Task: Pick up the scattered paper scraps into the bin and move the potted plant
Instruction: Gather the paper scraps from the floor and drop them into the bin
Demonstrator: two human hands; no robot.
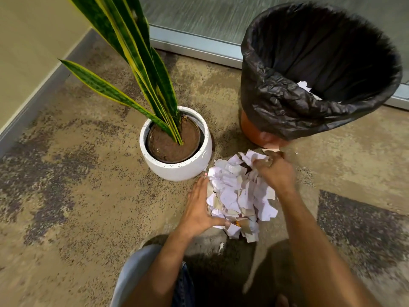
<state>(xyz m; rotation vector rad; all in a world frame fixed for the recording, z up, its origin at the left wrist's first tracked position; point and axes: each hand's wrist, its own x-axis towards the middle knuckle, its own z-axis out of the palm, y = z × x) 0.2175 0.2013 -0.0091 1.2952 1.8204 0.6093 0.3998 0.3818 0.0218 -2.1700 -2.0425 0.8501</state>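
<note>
A heap of white and beige paper scraps (238, 196) lies on the brown carpet between my hands. My left hand (198, 207) presses flat against the heap's left side, fingers straight. My right hand (274, 171) rests on the heap's upper right, fingers curled into the scraps. A snake plant in a white round pot (177, 167) stands just left of the heap. An orange bin with a black liner (287, 111) stands behind the heap, and a scrap or two show inside it.
A wall and grey skirting run along the left (33, 96). A glass partition with a metal frame (194, 45) closes the back. One small scrap (221, 245) lies apart near my knee.
</note>
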